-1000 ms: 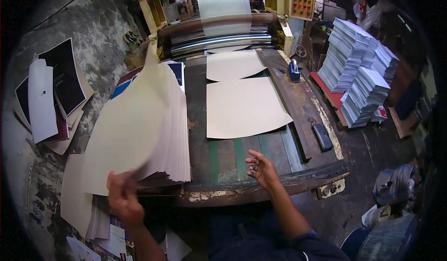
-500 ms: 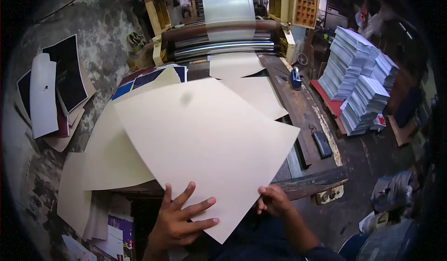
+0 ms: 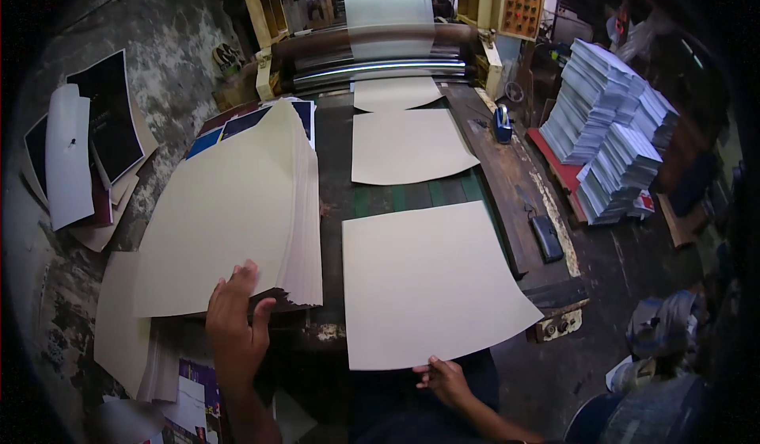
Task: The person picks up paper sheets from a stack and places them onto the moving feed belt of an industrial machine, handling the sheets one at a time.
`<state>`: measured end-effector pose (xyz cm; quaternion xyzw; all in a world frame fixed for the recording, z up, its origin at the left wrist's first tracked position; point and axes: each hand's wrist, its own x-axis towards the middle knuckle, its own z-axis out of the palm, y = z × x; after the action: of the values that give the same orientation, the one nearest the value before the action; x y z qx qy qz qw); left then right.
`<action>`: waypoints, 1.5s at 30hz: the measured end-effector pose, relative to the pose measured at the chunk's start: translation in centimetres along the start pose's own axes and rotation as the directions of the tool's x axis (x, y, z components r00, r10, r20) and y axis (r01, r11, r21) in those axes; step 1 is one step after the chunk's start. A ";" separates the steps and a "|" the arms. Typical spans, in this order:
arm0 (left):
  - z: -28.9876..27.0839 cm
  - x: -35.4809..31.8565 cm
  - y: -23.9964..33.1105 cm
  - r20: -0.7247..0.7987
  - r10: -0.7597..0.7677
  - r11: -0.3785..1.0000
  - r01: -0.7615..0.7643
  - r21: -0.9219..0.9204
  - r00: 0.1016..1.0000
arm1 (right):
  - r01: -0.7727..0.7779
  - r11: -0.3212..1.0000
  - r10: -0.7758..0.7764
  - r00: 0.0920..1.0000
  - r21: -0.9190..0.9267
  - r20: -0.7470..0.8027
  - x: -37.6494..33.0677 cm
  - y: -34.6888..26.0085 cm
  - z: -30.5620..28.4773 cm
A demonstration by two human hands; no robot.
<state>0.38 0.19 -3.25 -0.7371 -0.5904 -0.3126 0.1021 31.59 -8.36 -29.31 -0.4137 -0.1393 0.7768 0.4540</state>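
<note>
My right hand (image 3: 445, 379) pinches the near edge of a cream paper sheet (image 3: 427, 285), which lies over the near end of a dark feed table with green strips (image 3: 419, 197). The sheet's far edge is flat, and its right corner overhangs. My left hand (image 3: 236, 317) is raised at the near edge of a thick stack of cream sheets (image 3: 226, 206), fingers stretched and thumb apart, slightly blurred; whether the fingertips touch the top sheet I cannot tell. Farther along the table lie another cream sheet (image 3: 412, 149) and, under the rollers, a third sheet (image 3: 396, 93).
A roller machine (image 3: 376, 68) with clear film (image 3: 388, 8) stands at the back. On the table's right side are a blue tape dispenser (image 3: 503, 125) and a dark case (image 3: 546, 238). Tall paper piles (image 3: 590, 103) stand at right. Printed sheets (image 3: 119, 119) lean on the left wall.
The sheet has gone from tilted in front of me to lying on the feed table, held by my right hand. My left hand has left it and moved to the stack at left.
</note>
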 end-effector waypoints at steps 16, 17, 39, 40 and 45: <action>-0.6 0.0 -1.8 -0.012 -0.199 0.920 0.183 -0.348 0.980 | 0.134 0.979 -0.134 0.991 0.157 -0.009 16.3 -7.7 3.1; -0.7 0.1 -1.9 -0.016 -0.197 0.921 0.179 -0.347 0.980 | 0.158 0.974 -0.157 0.987 0.160 -0.019 17.5 -8.0 3.0; -1.0 -0.5 3.2 0.040 0.311 0.806 -0.241 -0.541 0.950 | 0.295 0.940 -0.342 0.828 0.172 0.444 1.5 -15.0 7.8; -1.3 -0.5 3.7 0.107 0.347 0.854 -0.267 -0.447 0.932 | 0.335 0.941 -0.324 0.872 0.034 0.368 0.4 -15.5 7.2; -1.1 -1.2 1.3 -0.054 0.249 0.963 -0.253 -0.092 0.967 | 0.077 0.986 -0.057 0.990 -0.151 0.133 0.6 -12.5 4.2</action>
<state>1.05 -1.73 -2.81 -0.8034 -0.4737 -0.3413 0.1169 35.58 -0.33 -19.66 -0.3922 -0.2421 0.7728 0.4363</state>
